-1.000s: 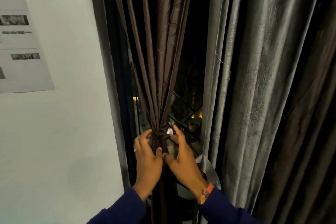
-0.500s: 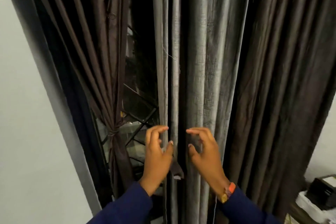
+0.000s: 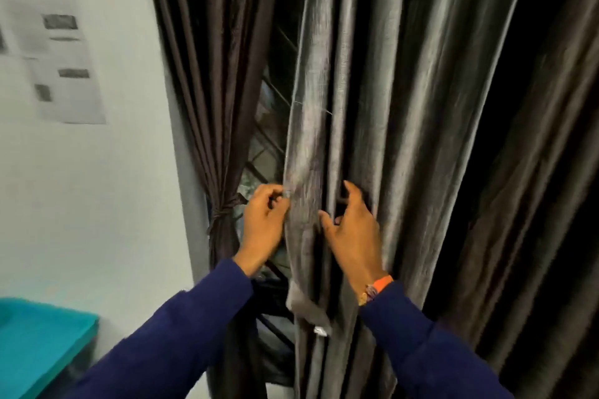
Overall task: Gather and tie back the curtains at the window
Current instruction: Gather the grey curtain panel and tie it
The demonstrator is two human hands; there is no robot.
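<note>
A brown curtain [image 3: 214, 107] hangs at the left of the window, cinched by a tie [image 3: 223, 209] at hand height. To its right hangs a loose grey curtain [image 3: 372, 107] in long folds. My left hand [image 3: 264, 223] pinches the grey curtain's left edge between thumb and fingers. My right hand [image 3: 351, 230] has its fingers spread and curled into the folds just right of that edge. A darker curtain panel [image 3: 534, 204] hangs further right.
The window grille [image 3: 275, 139] shows in the gap between the two curtains. A white wall [image 3: 97, 204] with printed sheets [image 3: 58, 68] stands on the left. A teal surface [image 3: 35, 343] sits at the lower left.
Both hands left the tied brown curtain, moved right and now hold the grey curtain's left edge and folds. The view swung back to the left.
</note>
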